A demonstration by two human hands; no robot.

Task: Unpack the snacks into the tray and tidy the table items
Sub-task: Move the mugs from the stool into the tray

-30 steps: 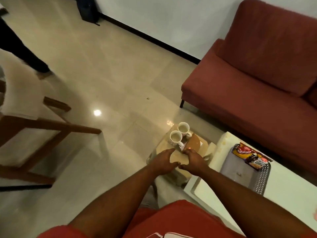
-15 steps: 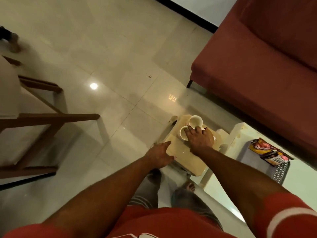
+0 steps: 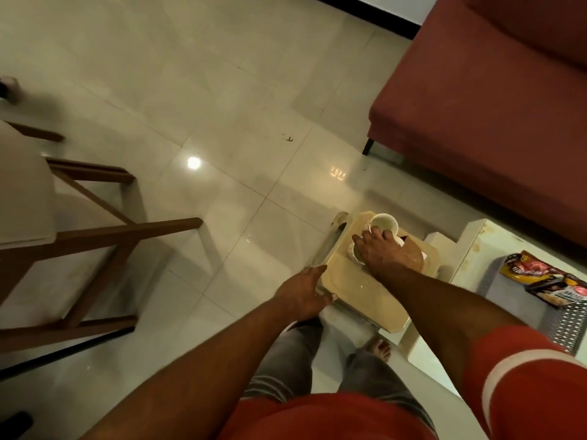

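Two white cups stand on a small beige side table (image 3: pixel 355 287). The far cup (image 3: pixel 385 222) tilts toward me, and the near cup (image 3: pixel 352 250) is mostly hidden. My right hand (image 3: pixel 386 254) lies over both, fingers curled on their rims. A brown round piece (image 3: pixel 416 253) peeks out beside that hand. My left hand (image 3: pixel 303 292) rests flat against the side table's near-left edge with fingers stretched out and nothing in it. To the right, a grey perforated tray (image 3: pixel 490 279) on a white table (image 3: pixel 476 239) holds two snack packets (image 3: pixel 525 270), (image 3: pixel 560 292).
A red sofa (image 3: pixel 482 100) stands behind the tables at the upper right. A wooden chair (image 3: pixel 95 236) with a pale cushion is at the left. Glossy floor tiles (image 3: pixel 222 122) stretch between them. My legs and a bare foot (image 3: pixel 379 347) are below the side table.
My right hand went from the side table's front forward onto the two cups and closed on them. The left hand slid to the near-left edge. The view tipped further down.
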